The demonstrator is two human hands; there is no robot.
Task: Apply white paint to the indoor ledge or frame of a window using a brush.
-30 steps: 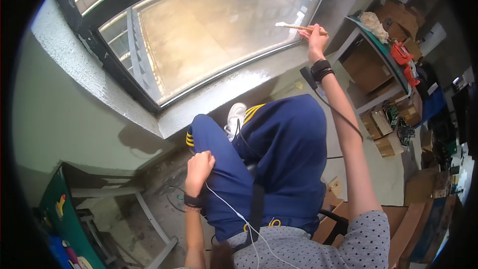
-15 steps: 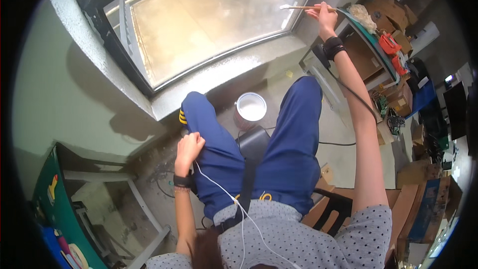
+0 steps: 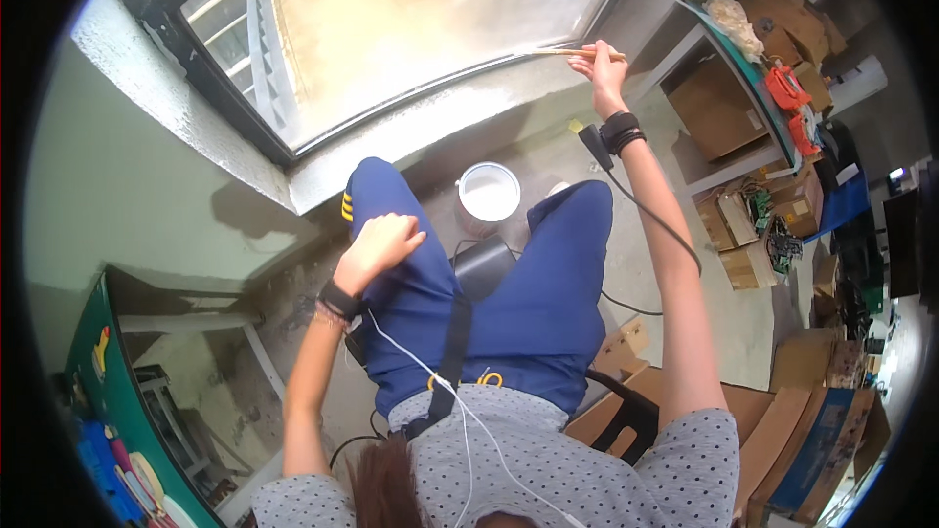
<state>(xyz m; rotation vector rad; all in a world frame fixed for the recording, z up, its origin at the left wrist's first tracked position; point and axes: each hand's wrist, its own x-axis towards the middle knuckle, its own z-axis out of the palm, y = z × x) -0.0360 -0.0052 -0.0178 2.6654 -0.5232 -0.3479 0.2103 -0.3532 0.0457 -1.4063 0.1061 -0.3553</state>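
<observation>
You have one brush (image 3: 560,52), one white-filled bucket (image 3: 476,226), one window (image 3: 391,39) and two green-topped counters: the right counter (image 3: 751,71) carries two orange-red objects, the left counter (image 3: 119,401) some coloured items. Your right hand (image 3: 605,70) reaches far forward on a nearly straight arm, its fingers clamped on the brush handle. The brush lies nearly level, pointing left, its tip at the window's lower edge; contact cannot be told. The bucket stands on the floor between your knees. Your left arm bends, its hand (image 3: 384,246) on your left thigh, fingers curled, their tips hidden, so whether they close fully cannot be told.
</observation>
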